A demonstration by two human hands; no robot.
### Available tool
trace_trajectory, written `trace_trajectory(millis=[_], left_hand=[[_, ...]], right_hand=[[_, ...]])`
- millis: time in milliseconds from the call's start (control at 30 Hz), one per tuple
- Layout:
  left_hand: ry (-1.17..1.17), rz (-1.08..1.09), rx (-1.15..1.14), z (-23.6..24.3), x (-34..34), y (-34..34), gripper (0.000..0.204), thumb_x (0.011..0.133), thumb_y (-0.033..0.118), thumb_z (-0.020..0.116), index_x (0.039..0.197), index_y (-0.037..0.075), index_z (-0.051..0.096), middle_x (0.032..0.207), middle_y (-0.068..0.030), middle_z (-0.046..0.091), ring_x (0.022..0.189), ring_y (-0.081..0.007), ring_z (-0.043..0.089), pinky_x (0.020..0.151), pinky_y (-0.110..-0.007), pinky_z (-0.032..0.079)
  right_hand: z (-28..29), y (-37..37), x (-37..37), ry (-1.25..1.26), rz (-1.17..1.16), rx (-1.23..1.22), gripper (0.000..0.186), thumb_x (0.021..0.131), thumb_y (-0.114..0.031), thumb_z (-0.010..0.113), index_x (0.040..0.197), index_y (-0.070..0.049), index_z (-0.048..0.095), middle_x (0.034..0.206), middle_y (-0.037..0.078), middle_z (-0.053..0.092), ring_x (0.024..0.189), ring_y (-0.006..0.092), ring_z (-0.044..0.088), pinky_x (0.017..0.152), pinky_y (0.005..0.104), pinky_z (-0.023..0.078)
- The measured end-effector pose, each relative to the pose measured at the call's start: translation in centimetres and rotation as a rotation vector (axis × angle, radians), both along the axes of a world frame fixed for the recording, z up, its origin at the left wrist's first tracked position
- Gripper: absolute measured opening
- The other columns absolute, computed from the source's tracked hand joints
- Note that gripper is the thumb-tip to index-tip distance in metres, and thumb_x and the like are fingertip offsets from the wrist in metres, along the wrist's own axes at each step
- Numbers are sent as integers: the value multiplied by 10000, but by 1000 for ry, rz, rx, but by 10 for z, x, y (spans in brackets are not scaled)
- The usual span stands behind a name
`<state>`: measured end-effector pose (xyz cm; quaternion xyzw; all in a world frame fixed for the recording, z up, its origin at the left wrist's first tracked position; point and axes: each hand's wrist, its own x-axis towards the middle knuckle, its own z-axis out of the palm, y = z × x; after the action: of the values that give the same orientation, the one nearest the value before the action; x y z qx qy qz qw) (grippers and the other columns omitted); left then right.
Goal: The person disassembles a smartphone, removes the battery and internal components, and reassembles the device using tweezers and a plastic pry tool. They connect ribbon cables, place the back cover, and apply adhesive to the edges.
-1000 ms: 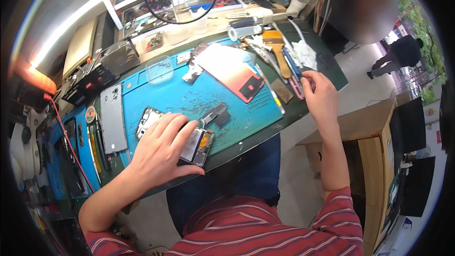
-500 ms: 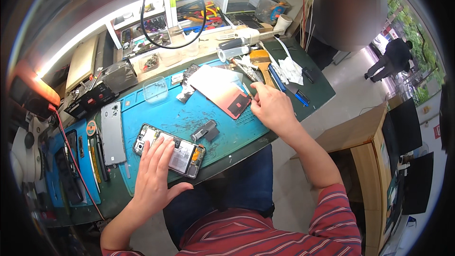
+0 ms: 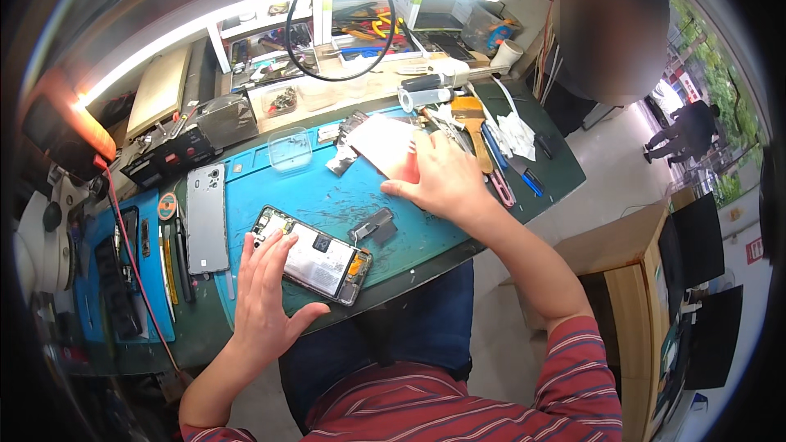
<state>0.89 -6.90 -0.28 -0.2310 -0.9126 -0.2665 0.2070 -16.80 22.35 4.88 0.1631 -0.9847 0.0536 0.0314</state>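
An opened phone (image 3: 313, 260), internals showing, lies on the blue mat (image 3: 270, 192). My left hand (image 3: 262, 303) is open, fingertips at the phone's left end. My right hand (image 3: 442, 184) spreads its fingers over a white-to-pink panel (image 3: 372, 141), thumb out to the left; whether it touches it is unclear. A small dark part (image 3: 375, 227) lies right of the phone. A grey back cover (image 3: 206, 213) lies to the left, and a clear plastic tray (image 3: 288, 149) behind. A wide brush (image 3: 471, 123) and assorted tools lie right of the panel.
Behind the mat are a dark metal device (image 3: 168, 160), shelves of tools and a hanging cable loop. An orange device (image 3: 90, 135) stands left. At the right are a wooden desk (image 3: 594, 241) with dark screens, a blurred person, and another person (image 3: 688, 127) by the doorway.
My right hand has moved left from the tools onto the panel, its fingers spreading. My left hand has loosened from the phone, uncovering more of it. The view has shifted.
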Motion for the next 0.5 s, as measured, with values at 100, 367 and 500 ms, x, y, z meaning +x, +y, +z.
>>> trace_trajectory(millis=[100, 367, 500], left_hand=[[3, 8, 20, -1, 0, -1, 1009, 896, 507, 851, 1613, -18, 373, 1566, -200, 541, 1481, -429, 505, 1281, -704, 251], [-9, 15, 18, 0, -1, 3, 998, 873, 418, 887, 1619, -7, 376, 1543, -214, 551, 1495, -422, 491, 1289, -690, 251], [-12, -4, 7, 1, -1, 2, 994, 875, 420, 882, 1620, -6, 380, 1526, -224, 559, 1488, -422, 495, 1295, -683, 246]], right_hand=[[6, -13, -2, -80, -1, 60, 728, 910, -557, 756, 1340, 10, 605, 1221, 240, 665, 1175, 402, 700, 988, 494, 578], [4, -30, -27, 155, 40, -18, 747, 833, -479, 744, 1361, 30, 604, 1209, 250, 660, 1137, 423, 698, 988, 513, 578], [-4, -35, -52, 62, 42, 49, 706, 836, -528, 808, 1274, -5, 626, 1206, 227, 638, 1113, 387, 709, 960, 470, 603]])
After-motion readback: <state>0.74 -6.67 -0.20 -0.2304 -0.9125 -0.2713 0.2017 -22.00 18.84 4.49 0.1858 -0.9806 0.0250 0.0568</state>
